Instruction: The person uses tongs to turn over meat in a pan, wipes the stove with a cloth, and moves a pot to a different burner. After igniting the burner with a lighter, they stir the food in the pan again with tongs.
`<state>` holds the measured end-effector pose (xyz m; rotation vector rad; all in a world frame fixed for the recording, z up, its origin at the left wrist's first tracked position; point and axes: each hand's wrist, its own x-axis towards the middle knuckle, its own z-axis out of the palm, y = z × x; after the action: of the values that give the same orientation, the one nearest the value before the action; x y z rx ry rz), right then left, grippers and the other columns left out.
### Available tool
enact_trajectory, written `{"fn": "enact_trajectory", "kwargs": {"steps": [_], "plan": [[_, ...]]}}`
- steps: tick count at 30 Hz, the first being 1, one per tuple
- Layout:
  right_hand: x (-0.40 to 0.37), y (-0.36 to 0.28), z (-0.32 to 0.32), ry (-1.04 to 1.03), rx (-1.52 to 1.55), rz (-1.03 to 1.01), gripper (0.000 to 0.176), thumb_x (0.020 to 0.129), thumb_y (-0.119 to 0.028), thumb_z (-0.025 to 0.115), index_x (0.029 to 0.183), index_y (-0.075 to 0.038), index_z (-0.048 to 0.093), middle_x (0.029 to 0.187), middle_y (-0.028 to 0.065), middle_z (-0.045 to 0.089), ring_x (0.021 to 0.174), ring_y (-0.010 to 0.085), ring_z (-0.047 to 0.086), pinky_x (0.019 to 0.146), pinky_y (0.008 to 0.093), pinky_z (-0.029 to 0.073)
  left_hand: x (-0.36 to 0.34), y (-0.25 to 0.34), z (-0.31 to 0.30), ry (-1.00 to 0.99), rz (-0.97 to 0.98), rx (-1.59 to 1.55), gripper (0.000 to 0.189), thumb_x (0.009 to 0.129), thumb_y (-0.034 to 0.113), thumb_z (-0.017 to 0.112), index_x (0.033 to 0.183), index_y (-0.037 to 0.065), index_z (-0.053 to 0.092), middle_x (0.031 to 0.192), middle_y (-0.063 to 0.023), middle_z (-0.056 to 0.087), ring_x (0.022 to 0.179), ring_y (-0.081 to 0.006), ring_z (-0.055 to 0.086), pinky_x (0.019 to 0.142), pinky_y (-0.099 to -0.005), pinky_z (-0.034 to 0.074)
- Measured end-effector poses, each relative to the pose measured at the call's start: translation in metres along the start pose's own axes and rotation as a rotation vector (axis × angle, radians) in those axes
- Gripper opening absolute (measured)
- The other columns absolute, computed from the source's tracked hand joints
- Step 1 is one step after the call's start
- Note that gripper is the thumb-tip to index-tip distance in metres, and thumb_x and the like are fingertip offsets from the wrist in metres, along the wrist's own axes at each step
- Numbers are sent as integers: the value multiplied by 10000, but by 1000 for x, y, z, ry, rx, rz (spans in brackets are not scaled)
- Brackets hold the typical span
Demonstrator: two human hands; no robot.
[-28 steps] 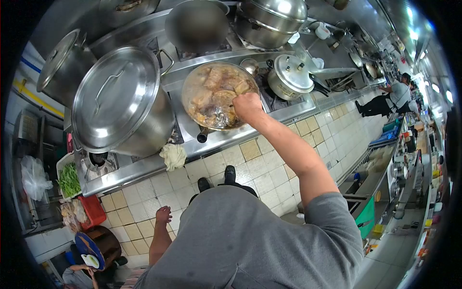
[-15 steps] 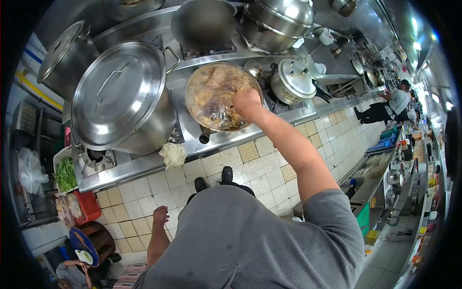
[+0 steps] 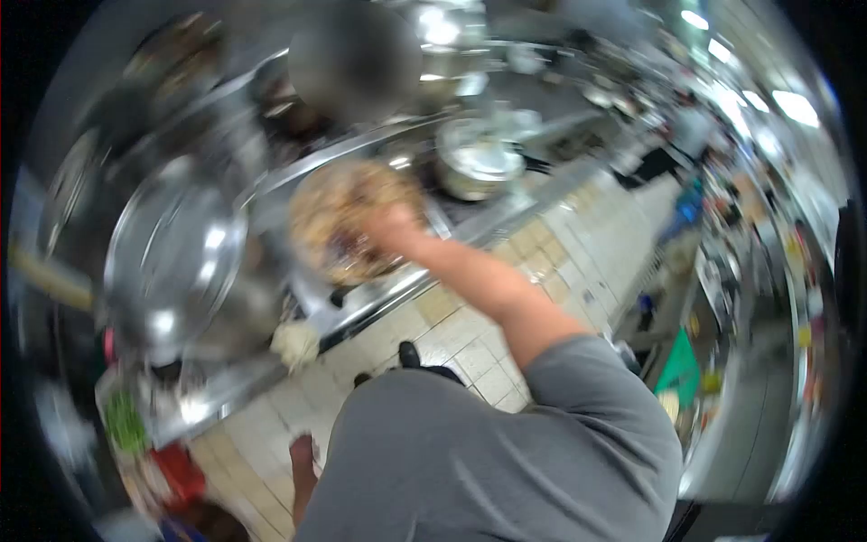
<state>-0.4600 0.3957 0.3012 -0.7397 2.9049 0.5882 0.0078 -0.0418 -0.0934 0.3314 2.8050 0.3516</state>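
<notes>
A wide pan [image 3: 296,246] on the stove holds brown liquid with chunks of food [image 3: 334,203]. Over its right side is my right hand [image 3: 395,228], closed like a fist; motion blur hides what its fingers grip. Beside my body, low on the left, hangs my left hand [image 3: 304,449]. It looks empty with the fingers loosely apart, though blurred. The pan's dark handle [image 3: 339,295] points toward the front edge of the stove. Right of the pan stands a lidded pressure cooker [image 3: 479,163].
A large lidded pot [image 3: 176,262] stands left of the pan. A pale cloth [image 3: 295,345] hangs at the stove's front edge. Leafy greens [image 3: 125,420] and a red container [image 3: 181,471] are at lower left. Another person [image 3: 688,131] stands farther down the tiled aisle.
The whole view has turned and blurred, so the stove and pan appear farther left. My right hand stays over the pan; my left hand still hangs at my side, lower in view.
</notes>
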Motion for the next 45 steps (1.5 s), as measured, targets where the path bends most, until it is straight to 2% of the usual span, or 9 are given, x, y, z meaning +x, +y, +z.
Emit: {"fn": "enact_trajectory", "kwargs": {"steps": [1,2,4,6,10,19,31,36,45], "plan": [[-14,-2,-10,21,35,34,205,844,-167,639,1009,-132,755,1008,85,723,958,226,693,669,390,541,11,-5,19,38,-202,-683,160,857,179,577,925,77,680,932,-152,692,839,-339,673,770,-449,544],[-19,-5,-19,-38,-32,-15,235,865,-170,618,1046,-132,763,1063,75,735,991,227,695,709,405,551,-5,-2,15,478,337,-118,128,893,116,592,927,25,675,861,-131,688,774,-293,674,728,-417,546],[-25,-7,-30,-114,169,130,274,910,-194,593,1133,-145,746,1188,45,715,1059,224,690,771,423,561,2,9,-11,-120,-406,-801,131,897,117,592,932,22,675,863,-130,688,775,-288,673,727,-413,546],[-34,-4,-21,-34,311,152,264,915,-220,598,1116,-152,755,1194,52,715,1075,228,694,773,410,568,7,29,-33,-226,-581,-904,134,900,118,592,936,19,675,865,-129,689,776,-283,673,727,-409,546],[-59,6,-24,-13,302,245,207,856,-212,643,979,-115,779,1004,84,760,952,239,735,739,379,577,27,34,-41,-262,-547,-915,141,907,121,592,945,14,675,869,-126,690,777,-273,672,726,-401,546],[-94,25,-40,18,625,500,249,767,-180,668,952,-46,765,975,157,749,922,298,737,758,406,591,42,31,-66,-273,-522,-878,156,923,127,592,965,2,674,878,-120,693,781,-251,670,724,-383,546],[-145,9,-6,249,774,471,219,793,-202,630,800,-13,741,869,190,735,841,338,731,731,436,586,65,83,-82,-281,-509,-824,178,944,135,591,992,-14,673,890,-112,696,786,-222,668,721,-358,546],[-186,14,23,304,1092,543,307,902,-248,606,1135,-55,655,975,206,702,969,399,668,815,498,536,59,117,-85,-271,-533,-824,187,952,139,591,1004,-21,673,895,-109,697,789,-210,667,720,-348,546],[-370,41,172,654,1412,648,340,968,-311,561,1207,-75,616,1046,205,682,995,395,647,847,482,511,40,184,-58,-239,-528,-840,204,968,145,591,1024,-33,672,904,-103,700,793,-188,665,718,-330,547]]}}
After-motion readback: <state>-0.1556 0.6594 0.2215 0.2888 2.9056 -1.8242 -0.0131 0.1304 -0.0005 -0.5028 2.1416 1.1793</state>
